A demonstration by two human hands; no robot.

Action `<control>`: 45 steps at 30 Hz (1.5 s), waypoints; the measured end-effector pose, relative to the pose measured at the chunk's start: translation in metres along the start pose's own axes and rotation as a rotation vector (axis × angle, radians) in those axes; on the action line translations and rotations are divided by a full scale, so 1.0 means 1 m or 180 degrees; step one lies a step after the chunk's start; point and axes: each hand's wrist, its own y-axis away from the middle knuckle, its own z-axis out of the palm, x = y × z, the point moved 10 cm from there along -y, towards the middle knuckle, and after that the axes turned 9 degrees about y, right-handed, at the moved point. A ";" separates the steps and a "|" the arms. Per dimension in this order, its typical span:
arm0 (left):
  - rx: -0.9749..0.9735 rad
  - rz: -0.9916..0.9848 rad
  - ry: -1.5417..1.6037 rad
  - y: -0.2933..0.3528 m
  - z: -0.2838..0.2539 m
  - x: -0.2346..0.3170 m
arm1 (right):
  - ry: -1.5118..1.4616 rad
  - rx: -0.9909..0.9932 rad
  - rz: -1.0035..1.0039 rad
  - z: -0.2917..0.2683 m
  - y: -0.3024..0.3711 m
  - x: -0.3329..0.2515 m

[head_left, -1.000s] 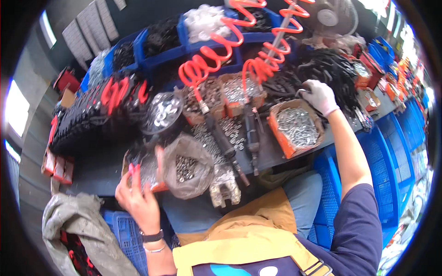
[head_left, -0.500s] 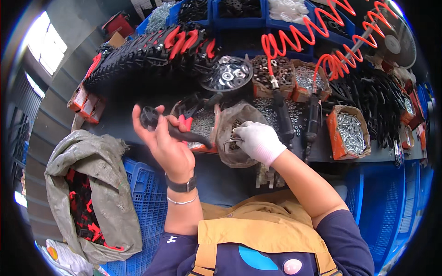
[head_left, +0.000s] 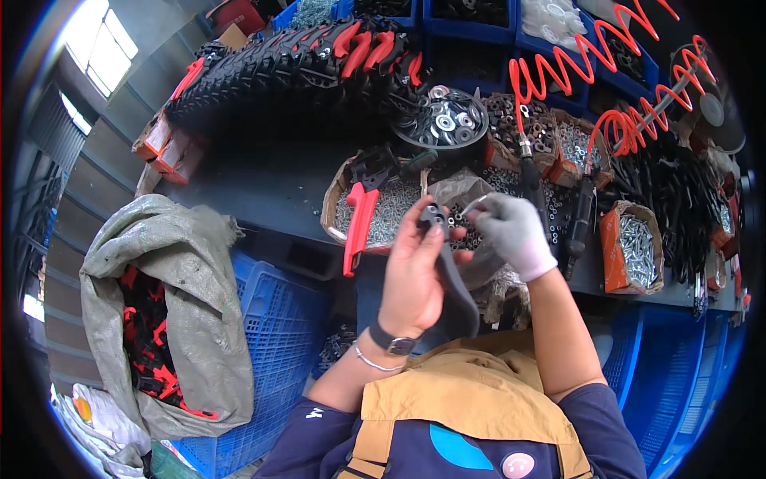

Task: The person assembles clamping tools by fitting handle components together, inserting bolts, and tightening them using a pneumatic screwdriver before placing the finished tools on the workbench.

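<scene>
My bare left hand (head_left: 416, 275) is closed around a black curved handle (head_left: 456, 289); its thick end with holes points up between thumb and fingers, and its long curved end hangs down toward my apron. Close to that thick end, my right hand (head_left: 515, 231), in a white glove, pinches a small thin silvery metal piece (head_left: 477, 204). The piece's exact kind is too small to tell. Behind both hands stands a plastic-lined container (head_left: 463, 190) of small dark parts, partly hidden. A red-and-black hand tool (head_left: 363, 219) lies across a box of small metal parts (head_left: 391, 209), left of my hands.
A round tub of washers (head_left: 447, 120) stands behind. Two air screwdrivers (head_left: 580, 223) hang on red coiled hoses (head_left: 550, 76). Right is a box of screws (head_left: 634, 249). A row of red-and-black tools (head_left: 295, 64) lines the back left. A grey sack (head_left: 203, 319) sits beside blue crates (head_left: 275, 335).
My left hand has moved right with the handle, which now points downward. My right hand has risen out of the plastic-lined container with the metal piece. The view has shifted left.
</scene>
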 end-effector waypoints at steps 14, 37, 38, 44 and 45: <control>-0.0296 0.0116 0.0676 0.000 0.017 -0.059 | 0.1644 0.0527 -0.0852 -0.012 0.032 -0.056; -0.1428 0.1943 -0.5986 -0.044 0.050 -0.024 | -0.2269 0.0375 0.1334 -0.030 0.044 0.021; -0.1444 0.1941 -0.5999 -0.044 0.050 -0.024 | -0.2358 0.0261 0.1482 -0.023 0.046 0.027; -0.0837 0.0352 -0.2903 -0.058 0.030 -0.009 | -0.2614 0.0080 0.1768 0.004 0.047 0.047; -0.0852 0.0340 -0.2914 -0.057 0.032 -0.013 | -0.2768 0.0069 0.1746 0.007 0.046 0.046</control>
